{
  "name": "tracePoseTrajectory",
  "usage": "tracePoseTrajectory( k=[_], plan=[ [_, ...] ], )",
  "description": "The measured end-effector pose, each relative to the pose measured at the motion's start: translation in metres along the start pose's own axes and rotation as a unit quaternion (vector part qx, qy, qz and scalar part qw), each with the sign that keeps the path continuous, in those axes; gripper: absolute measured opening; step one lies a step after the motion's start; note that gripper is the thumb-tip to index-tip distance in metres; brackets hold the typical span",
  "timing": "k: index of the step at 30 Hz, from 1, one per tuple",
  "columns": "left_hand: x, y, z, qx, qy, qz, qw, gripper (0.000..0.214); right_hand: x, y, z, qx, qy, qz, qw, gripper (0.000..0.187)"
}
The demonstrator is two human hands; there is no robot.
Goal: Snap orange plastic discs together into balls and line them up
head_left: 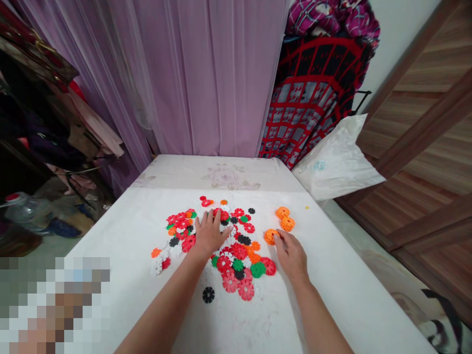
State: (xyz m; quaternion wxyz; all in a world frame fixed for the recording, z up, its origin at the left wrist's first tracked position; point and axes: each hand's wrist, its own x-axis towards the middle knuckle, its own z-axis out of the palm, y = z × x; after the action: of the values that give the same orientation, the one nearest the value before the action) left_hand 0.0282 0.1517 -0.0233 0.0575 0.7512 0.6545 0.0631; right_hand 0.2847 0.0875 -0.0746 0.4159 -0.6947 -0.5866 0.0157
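Observation:
Snowflake-shaped interlocking plastic discs in red, white, black, green and orange lie in a loose pile [239,251] on the white-covered table [132,300]. My left hand [209,233] rests flat on the pile with its fingers spread, covering some discs. Right of the pile, my right hand [292,253] has its thumb and fingertips closed on the edge of an orange disc [271,236]. Just beyond that hand are two more orange spots, an upper disc [282,212] and a lower disc [287,224], which touch or overlap. A lone black disc [208,295] lies nearer to me.
A white plastic bag [335,162] stands against the table's right side. Purple curtains [214,78] hang behind the far edge. Clothes and bags [47,108] hang at left, above a plastic bottle [24,211]. A wooden louvred door [424,147] is at right.

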Motion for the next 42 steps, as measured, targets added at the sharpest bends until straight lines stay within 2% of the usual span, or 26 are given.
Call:
tracePoseTrajectory(
  k=[5,9,11,14,17,19,22,25,28,30,34,36,38,42],
  plan=[
    [-0.014,0.031,0.005,-0.044,-0.043,0.035,0.997,0.073,0.001,0.002,0.001,-0.001,-0.009,-0.003,1.000,0.048],
    [-0.017,0.037,0.005,-0.069,-0.038,0.076,0.994,0.067,0.001,0.002,0.000,0.010,-0.008,-0.004,1.000,0.047],
    [-0.009,0.028,0.001,-0.060,-0.036,0.077,0.995,0.064,0.000,0.002,0.000,0.016,-0.009,0.003,1.000,0.046],
    [0.015,0.002,-0.008,-0.002,-0.010,0.041,0.999,0.066,0.000,0.002,0.001,0.028,-0.013,0.014,0.999,0.047],
    [0.037,-0.026,-0.014,0.036,-0.036,-0.010,0.999,0.071,0.000,0.002,0.001,0.034,-0.012,0.021,0.999,0.047],
    [0.042,-0.038,-0.015,0.046,-0.049,-0.016,0.998,0.071,0.000,0.001,0.000,0.033,-0.012,0.021,0.999,0.048],
    [0.034,-0.043,-0.019,0.068,-0.033,0.006,0.997,0.068,0.001,-0.002,-0.002,0.034,-0.014,0.018,0.999,0.049],
    [0.018,-0.035,-0.025,0.084,-0.006,0.041,0.996,0.057,0.002,-0.004,-0.004,0.038,-0.018,0.021,0.999,0.050],
    [0.005,-0.017,-0.023,0.054,-0.004,0.123,0.991,0.045,0.002,-0.005,-0.004,0.041,-0.019,0.026,0.999,0.050],
    [0.000,-0.001,-0.015,0.021,-0.022,0.187,0.982,0.049,0.002,-0.005,-0.004,0.044,-0.017,0.028,0.999,0.050],
    [-0.005,0.028,0.005,-0.018,-0.036,0.259,0.965,0.062,0.002,-0.003,-0.003,0.051,-0.018,0.026,0.998,0.048],
    [-0.005,0.034,0.009,-0.018,-0.033,0.267,0.963,0.061,0.002,-0.003,-0.002,0.054,-0.016,0.028,0.998,0.048],
    [-0.005,0.030,0.008,-0.003,-0.029,0.252,0.967,0.059,0.001,-0.003,-0.002,0.057,-0.012,0.030,0.998,0.049],
    [-0.004,0.004,-0.001,0.042,-0.004,0.182,0.982,0.056,0.002,-0.005,-0.002,0.063,-0.019,0.033,0.997,0.049]
  ],
)
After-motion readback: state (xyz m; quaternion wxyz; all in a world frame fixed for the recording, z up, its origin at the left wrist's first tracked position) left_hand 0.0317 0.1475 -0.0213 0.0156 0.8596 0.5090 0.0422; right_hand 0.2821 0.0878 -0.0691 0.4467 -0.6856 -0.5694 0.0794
